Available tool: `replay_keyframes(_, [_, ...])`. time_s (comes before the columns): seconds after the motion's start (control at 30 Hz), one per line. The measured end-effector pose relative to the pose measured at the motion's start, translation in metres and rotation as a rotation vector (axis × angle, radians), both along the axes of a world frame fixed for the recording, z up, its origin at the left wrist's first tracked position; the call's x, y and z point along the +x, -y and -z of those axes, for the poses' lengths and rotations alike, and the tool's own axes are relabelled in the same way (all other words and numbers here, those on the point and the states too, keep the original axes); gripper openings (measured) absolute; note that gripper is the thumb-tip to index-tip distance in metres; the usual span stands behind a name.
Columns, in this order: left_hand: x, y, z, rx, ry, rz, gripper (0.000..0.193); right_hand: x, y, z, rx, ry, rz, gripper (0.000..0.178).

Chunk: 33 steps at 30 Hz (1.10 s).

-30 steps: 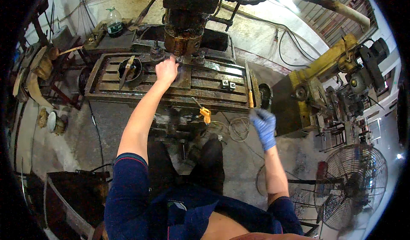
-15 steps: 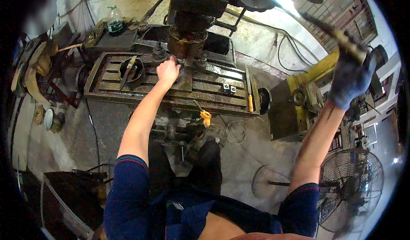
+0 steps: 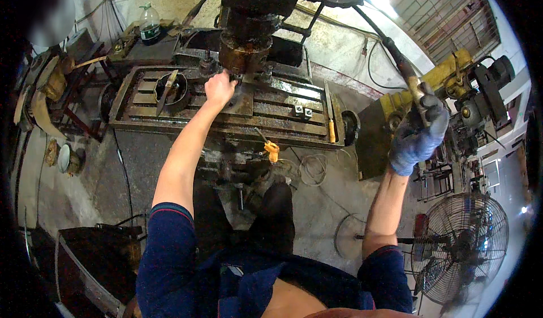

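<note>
My bare left hand is closed just below the machine's spindle head, above the slotted table. Whatever its fingers grip is hidden. Out to the right, my right hand, in a blue-grey glove, is wrapped around the worn grip of a long dark lever that runs up toward the machine head. On the table's left part sits a round dark pan with a brush laid across it. Two small metal blocks lie on the right part, near a file with a yellow handle.
A yellow-handled tool is at the table's front edge. Behind stands a clear plastic bottle. On the right are a yellow-green machine and a large floor fan. Coiled cable lies on the floor.
My right hand has swung left and slightly down with the lever still in its grip. My left hand stays below the spindle head, nearly unmoved.
</note>
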<state>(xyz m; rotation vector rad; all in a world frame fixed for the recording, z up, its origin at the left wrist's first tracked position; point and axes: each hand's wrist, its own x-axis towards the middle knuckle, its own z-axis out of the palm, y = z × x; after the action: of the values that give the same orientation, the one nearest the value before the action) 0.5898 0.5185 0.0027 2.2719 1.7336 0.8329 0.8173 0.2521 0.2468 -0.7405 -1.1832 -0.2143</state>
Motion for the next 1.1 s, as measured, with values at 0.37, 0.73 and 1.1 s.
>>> replay_keyframes(0.37, [-0.005,-0.004,-0.008,-0.047,0.083,-0.002,0.027,0.016,0.001,-0.014,-0.034,0.133,-0.017,0.029])
replay_keyframes(0.73, [0.004,-0.010,-0.001,-0.105,0.028,0.020,0.029,0.019,0.004,0.018,-0.023,0.121,-0.034,0.030])
replay_keyframes(1.1, [-0.045,0.014,-0.020,-0.258,0.171,0.267,0.033,0.005,0.003,0.023,-0.028,-0.009,0.004,0.031])
